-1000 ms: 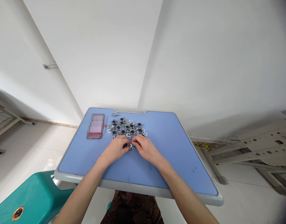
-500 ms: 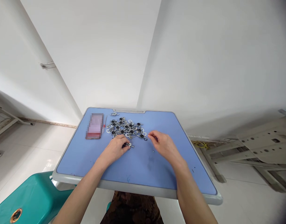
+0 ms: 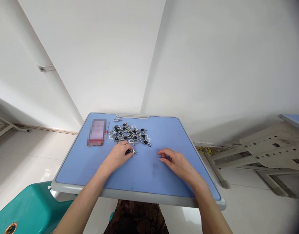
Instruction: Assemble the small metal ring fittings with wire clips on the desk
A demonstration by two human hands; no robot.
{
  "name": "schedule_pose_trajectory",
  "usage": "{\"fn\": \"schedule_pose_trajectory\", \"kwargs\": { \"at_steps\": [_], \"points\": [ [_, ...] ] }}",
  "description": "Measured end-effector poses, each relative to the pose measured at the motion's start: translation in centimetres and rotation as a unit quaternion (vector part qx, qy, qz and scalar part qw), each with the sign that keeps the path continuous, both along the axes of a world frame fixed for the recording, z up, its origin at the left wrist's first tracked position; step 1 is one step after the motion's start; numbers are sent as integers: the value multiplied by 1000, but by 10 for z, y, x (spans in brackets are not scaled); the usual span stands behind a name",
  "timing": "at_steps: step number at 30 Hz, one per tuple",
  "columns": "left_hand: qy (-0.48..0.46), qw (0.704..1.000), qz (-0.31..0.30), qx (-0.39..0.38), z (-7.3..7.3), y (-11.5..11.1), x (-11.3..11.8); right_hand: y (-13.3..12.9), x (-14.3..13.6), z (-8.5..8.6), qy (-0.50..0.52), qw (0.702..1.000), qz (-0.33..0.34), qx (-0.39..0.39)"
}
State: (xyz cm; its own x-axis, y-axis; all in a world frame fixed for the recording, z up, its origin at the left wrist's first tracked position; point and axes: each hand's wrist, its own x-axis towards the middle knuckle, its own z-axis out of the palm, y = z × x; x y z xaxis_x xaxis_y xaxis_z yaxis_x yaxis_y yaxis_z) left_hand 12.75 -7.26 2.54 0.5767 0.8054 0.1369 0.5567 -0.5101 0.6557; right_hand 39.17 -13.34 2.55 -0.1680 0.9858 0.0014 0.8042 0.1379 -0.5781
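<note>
On the blue tabletop [image 3: 144, 175] my left hand [image 3: 118, 155] is closed on a small metal part [image 3: 134, 152], just in front of a pile of metal parts with black round pieces [image 3: 130, 132]. A dark ring [image 3: 149, 145] lies at the pile's right edge. My right hand [image 3: 172, 160] is farther right, low over the table, with thumb and fingers apart. A tiny piece shows at its thumb tip, and I cannot make out whether it is touched.
A phone-like object [image 3: 97, 131], pixelated, lies at the table's left, beside a thin screwdriver with red on it [image 3: 107, 130]. One metal part [image 3: 117, 120] sits behind the pile. A green stool [image 3: 30, 204] stands at the lower left, and desk frames [image 3: 261, 152] at the right.
My right hand has moved away from the dark ring, toward me and slightly right, to the tiny piece, and its fingers have parted. My left hand still holds the metal part.
</note>
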Motion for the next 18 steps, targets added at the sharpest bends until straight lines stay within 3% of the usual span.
{"fn": "schedule_pose_trajectory", "kwargs": {
  "at_steps": [6,12,18],
  "points": [
    [-9,1000,-1,-2,-4,2,-2,4,-5,-6,12,998,54,26],
    [-14,1000,1,-9,-4,1,-2,6,-8,-8,22,1000,3,11],
    [-7,1000,6,-9,-4,1,-2,8,-8,-7,-5,999,8,45]
  ]
}}
